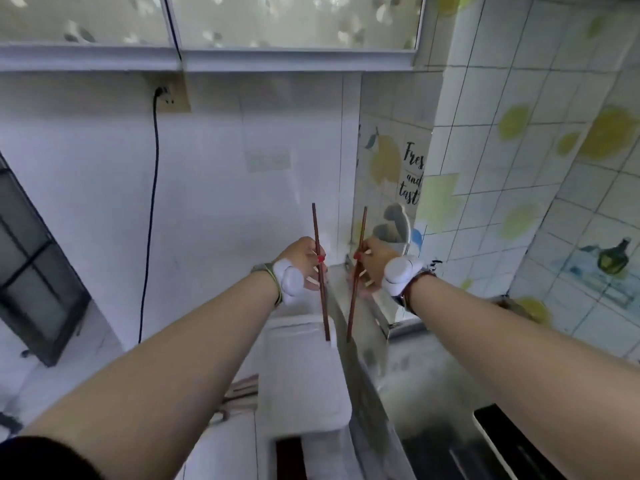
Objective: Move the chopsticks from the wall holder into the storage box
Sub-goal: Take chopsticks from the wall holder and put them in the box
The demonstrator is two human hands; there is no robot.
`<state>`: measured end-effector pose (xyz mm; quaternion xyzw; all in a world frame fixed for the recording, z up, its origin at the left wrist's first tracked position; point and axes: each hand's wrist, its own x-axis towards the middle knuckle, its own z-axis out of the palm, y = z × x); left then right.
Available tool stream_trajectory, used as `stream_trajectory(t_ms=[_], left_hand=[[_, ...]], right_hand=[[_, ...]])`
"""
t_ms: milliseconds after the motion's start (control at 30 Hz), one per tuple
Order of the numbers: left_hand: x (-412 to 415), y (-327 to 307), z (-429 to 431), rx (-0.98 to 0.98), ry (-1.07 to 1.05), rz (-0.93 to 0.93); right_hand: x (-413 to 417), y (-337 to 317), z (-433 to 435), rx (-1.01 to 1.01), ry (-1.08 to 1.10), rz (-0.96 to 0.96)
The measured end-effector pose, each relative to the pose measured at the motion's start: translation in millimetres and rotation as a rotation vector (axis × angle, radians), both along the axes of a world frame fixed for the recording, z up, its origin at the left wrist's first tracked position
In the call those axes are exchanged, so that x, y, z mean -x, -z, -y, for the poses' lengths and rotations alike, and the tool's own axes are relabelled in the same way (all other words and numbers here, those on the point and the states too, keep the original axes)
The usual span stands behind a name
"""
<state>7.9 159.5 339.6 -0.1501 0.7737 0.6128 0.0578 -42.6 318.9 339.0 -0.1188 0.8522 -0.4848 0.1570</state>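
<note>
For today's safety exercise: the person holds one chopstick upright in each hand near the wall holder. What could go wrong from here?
1. The left hand and right hand each pinch a single chopstick mid-shaft, so either might slip and fall.
2. The other chopstick stands close beside it; they could knock together.
3. The wall holder sits close; an elbow move may bump it.

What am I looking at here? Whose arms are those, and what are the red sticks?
There is no robot here. A person wears a camera on the head, so you see what they see: their own two arms reaching forward in a kitchen. The left hand holds one reddish-brown chopstick, and the right hand holds another chopstick, both nearly upright. Each wrist has a white gadget strapped on. Behind the right hand, a pale holder hangs on the tiled wall with lemon pictures. Below the hands sits a white box, probably where the chopsticks will go.
</note>
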Motion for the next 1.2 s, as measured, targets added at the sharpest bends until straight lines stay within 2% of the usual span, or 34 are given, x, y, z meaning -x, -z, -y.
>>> stream_trajectory(t_ms=[67,133,333,467,600,667,800,900,1000,1067,1133,1200], left_hand=[[-21.4,35.8,-3.8,-0.034,-0.058,-0.003],[-45.8,80.1,-6.3,-0.051,-0.129,0.032],[-102.1,188.5,2.9,-0.076,-0.167,0.307],[-130.6,245.5,8.4,-0.12,-0.082,0.506],[-150.2,294.5,1.3,-0.157,-0.014,0.661],[-156.2,322.1,-1.4,-0.158,-0.023,0.72],[-162.5,365.0,-4.4,-0.194,-0.053,0.819],[-147.0,392.8,-0.9,-0.232,-0.151,0.869],[-133.4,423.8,2.5,-0.175,-0.167,0.85],[-117.5,446.0,5.4,-0.231,-0.206,0.893],[-107.6,466.5,8.9,-0.163,-0.183,0.923],[-94.2,485.6,5.9,-0.177,-0.173,0.936]], right_hand=[[-11.6,38.2,7.5,-0.076,-0.071,0.135],[-28.6,82.3,12.1,-0.113,-0.122,0.374],[-66.5,197.0,11.3,-0.314,-0.272,0.654],[-89.1,244.1,10.2,-0.48,-0.461,0.649],[-109.6,286.1,12.0,-0.599,-0.522,0.867],[-114.7,314.1,10.6,-0.588,-0.493,0.935],[-120.9,363.4,12.9,-0.54,-0.46,0.948],[-113.1,402.6,19.1,-0.378,-0.25,0.892],[-108.9,415.6,22.5,-0.174,0.019,1.108],[-100.4,438.7,26.4,-0.076,0.174,1.164],[-94.6,454.6,30.4,0.074,0.392,1.263],[-84.6,475.9,32.4,0.18,0.488,1.346]])
